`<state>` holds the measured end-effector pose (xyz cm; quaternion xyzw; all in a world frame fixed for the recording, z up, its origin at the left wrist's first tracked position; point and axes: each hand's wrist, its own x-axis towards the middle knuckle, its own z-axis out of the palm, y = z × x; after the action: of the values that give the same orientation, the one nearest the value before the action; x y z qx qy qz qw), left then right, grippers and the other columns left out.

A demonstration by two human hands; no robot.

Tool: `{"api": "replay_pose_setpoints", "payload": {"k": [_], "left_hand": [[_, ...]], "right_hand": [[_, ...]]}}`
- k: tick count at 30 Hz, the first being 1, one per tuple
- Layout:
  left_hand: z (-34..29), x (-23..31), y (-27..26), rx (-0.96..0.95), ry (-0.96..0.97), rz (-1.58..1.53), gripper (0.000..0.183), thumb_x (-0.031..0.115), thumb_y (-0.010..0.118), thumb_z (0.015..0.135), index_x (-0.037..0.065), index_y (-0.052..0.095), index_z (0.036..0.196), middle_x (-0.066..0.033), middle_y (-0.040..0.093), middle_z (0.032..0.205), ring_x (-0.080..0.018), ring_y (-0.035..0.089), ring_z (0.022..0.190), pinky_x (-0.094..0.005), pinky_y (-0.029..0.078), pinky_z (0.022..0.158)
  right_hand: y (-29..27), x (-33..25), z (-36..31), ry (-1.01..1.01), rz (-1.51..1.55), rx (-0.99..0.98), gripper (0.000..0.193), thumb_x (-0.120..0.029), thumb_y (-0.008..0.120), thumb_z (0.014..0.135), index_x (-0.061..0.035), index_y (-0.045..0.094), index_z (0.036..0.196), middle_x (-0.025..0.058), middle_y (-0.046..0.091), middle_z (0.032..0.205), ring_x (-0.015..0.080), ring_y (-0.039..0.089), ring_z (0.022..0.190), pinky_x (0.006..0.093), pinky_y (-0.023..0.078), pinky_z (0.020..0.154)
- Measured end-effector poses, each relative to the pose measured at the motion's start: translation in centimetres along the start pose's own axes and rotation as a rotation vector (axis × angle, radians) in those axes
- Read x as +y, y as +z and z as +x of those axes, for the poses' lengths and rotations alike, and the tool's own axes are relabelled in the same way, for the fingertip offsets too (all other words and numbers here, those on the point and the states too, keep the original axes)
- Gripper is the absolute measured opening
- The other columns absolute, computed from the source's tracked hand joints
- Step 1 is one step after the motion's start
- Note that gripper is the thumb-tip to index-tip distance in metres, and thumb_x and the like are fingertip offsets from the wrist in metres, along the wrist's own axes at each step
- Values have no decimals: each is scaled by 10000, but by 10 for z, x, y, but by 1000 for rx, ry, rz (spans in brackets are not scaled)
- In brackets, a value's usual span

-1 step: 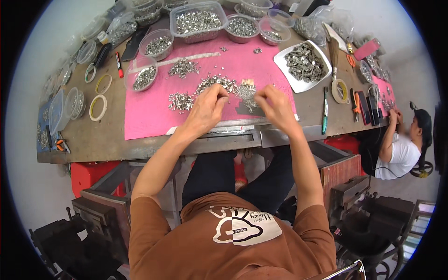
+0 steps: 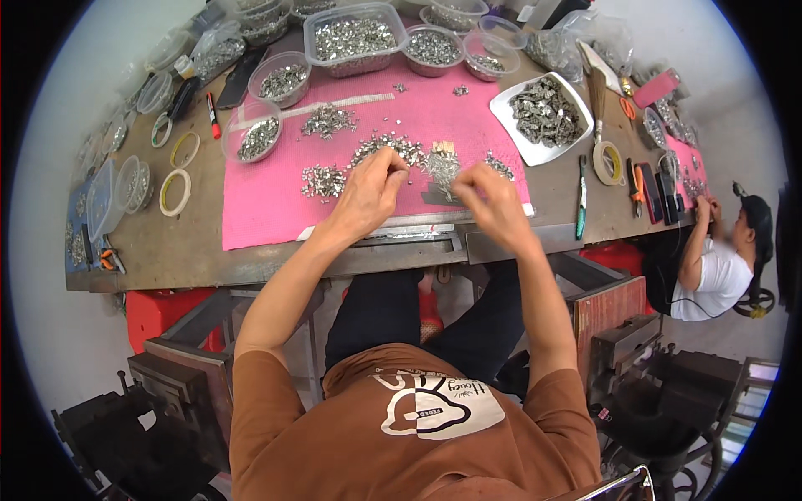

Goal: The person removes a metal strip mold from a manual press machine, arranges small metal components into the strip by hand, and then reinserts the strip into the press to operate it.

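My left hand (image 2: pixel 373 185) rests at the near side of a heap of small silvery metal pieces (image 2: pixel 401 150) on the pink mat (image 2: pixel 276 200). Its fingers are curled, thumb against forefinger; anything between them is too small to make out. My right hand (image 2: pixel 493 200) is likewise closed in a pinch, with its grip hidden. Between the hands lies a bundle of thin, pale, shiny strips (image 2: pixel 443 167) with a tan end, over a dark grey patch. Just beyond my right hand is a small silvery pile (image 2: pixel 499 164). More metal bits (image 2: pixel 324 181) lie left of my left hand.
Clear tubs of metal pieces, including a large rectangular tub (image 2: pixel 355 42), line the back. A white dish (image 2: pixel 547 117) stands right, near a green-handled brush (image 2: pixel 582 196) and tape roll (image 2: pixel 609 163). Another person (image 2: pixel 718 259) sits far right. A red marker (image 2: pixel 213 117) lies left.
My right hand has shifted slightly nearer to me, baring the small silvery pile beyond it. My left hand stays in nearly the same place.
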<state>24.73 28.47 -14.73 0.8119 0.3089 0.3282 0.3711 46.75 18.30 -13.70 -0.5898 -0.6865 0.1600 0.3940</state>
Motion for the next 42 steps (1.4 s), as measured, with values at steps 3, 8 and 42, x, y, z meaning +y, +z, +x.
{"api": "replay_pose_setpoints", "payload": {"k": [3, 8, 42], "left_hand": [[15, -15, 10, -12, 50, 3, 85, 69, 570, 983, -7, 546, 1013, -139, 615, 840, -258, 591, 737, -397, 474, 697], [67, -45, 33, 66, 161, 118, 78, 27, 558, 951, -10, 505, 995, -208, 633, 867, -420, 619, 809, -494, 483, 738], [27, -15, 46, -231, 402, 432, 102, 179, 720, 866, 106, 711, 937, -84, 636, 937, -284, 581, 1031, -509, 355, 998]], "right_hand": [[12, -19, -36, 27, 118, -24, 68, -13, 697, 890, 23, 649, 923, 136, 646, 909, 314, 644, 858, 387, 506, 786], [32, -17, -54, -32, 96, 59, 77, 23, 708, 867, 32, 654, 922, 124, 649, 929, 297, 631, 885, 391, 507, 786], [45, -10, -77, -59, 1, 272, 168, 34, 686, 856, -12, 717, 1015, 119, 720, 1044, 285, 687, 953, 377, 510, 860]]}}
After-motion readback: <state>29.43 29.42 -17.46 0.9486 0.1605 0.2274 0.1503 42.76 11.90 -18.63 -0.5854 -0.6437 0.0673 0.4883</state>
